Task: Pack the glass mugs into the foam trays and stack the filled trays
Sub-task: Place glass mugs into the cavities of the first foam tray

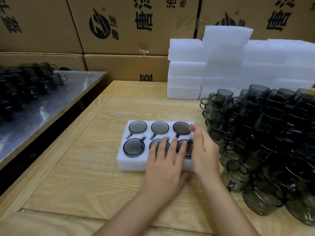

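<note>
White foam was touched by both hands. The left hand point(163, 169) was laid flat over the front part of the foam tray point(134, 163), with its fingers straight and spread across the middle and the right mug of the front row. Nothing was grasped by it. The right hand point(202, 150) was held on its edge at the right side of the tray, with the fingers straight and together. It was also released, but it was a little blurred, so contact with the foam could not be judged.

Six smoky grey glass mugs point(137, 127) were seated in the tray in two rows of three, each in its own round hole, with the handle laid in a narrow slot. The tray was placed on a pale wooden table point(76, 167), near its middle.

Just beside the tray, to the right, a pile of loose mugs point(272, 142) was heaped. Behind it, stacks of white foam trays point(185, 68) were set. To the left a metal table point(51, 103) was seen with more dark mugs point(25, 82) on it — blurred. Printed cardboard boxes point(119, 28) were stacked at the back.
</note>
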{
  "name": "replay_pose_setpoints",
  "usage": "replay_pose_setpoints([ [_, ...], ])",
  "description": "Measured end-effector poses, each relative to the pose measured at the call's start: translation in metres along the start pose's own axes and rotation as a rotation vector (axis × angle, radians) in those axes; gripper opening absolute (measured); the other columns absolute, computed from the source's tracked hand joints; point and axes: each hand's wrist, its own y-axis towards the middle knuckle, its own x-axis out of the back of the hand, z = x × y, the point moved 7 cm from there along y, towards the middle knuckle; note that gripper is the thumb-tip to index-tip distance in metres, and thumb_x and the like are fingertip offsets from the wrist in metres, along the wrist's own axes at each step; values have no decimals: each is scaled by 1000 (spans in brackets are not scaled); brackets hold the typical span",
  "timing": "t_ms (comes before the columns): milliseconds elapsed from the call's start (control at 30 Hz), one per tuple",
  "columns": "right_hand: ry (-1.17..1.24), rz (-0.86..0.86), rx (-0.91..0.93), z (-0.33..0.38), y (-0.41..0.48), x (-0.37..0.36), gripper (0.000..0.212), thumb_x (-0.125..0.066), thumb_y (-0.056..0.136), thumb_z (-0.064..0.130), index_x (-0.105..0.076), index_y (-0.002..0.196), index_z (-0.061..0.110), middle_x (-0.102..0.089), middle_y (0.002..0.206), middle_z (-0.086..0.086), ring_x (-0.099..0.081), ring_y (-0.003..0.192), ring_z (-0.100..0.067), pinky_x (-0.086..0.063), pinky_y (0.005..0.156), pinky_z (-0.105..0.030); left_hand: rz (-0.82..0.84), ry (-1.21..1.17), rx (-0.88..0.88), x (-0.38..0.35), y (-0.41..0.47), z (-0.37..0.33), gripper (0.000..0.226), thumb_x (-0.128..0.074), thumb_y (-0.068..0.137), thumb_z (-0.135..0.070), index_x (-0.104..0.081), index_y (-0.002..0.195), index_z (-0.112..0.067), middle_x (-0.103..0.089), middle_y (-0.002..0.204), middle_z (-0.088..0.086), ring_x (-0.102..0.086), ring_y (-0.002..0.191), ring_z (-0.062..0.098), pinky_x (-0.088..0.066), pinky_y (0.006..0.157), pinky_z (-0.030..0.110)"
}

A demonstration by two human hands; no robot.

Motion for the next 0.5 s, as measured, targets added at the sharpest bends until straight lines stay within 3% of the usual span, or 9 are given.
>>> replay_pose_setpoints([
  [100,-110,-49,176,6,-5,-3,44,-31,96,28,-60,118,4,-59,114,3,-44,110,-4,-28,100,-13,-113,0,-21,-6,9,17,56,-72,71,-41,-62,125,-29,-62,127,10,-61,113,35,-51,89,46],
  [200,-265,52,192,-1,-12,-21,60,-22,92,40,-49,131,2,-49,136,-11,-36,131,-28,-23,112,-38,-149,17,16,-14,19,42,58,-78,70,-29,-57,124,-29,-60,129,13,-58,116,38,-43,98,50],
  [333,-454,178,47,-27,-12,-40,57,-25,99,44,-24,146,13,-25,153,-5,-8,143,-25,-6,117,-35,-245,96,-25,-23,32,77,67,-83,66,-14,-42,119,-20,-57,129,22,-51,122,45,-31,106,61],
  [433,-500,226,8,-36,-10,-44,60,-22,95,45,-19,148,15,-22,154,-2,-5,143,-23,-5,116,-35,-278,68,101,-28,40,115,64,-84,67,-12,-48,119,-23,-55,125,25,-49,123,43,-19,109,57],
  [500,-526,280,-1,-38,-13,-49,72,-8,87,55,-18,148,18,-21,153,1,-3,143,-21,-5,116,-35,-272,62,221,-35,48,144,58,-86,66,-14,-61,117,-26,-58,118,22,-54,113,38,-28,102,56],
])
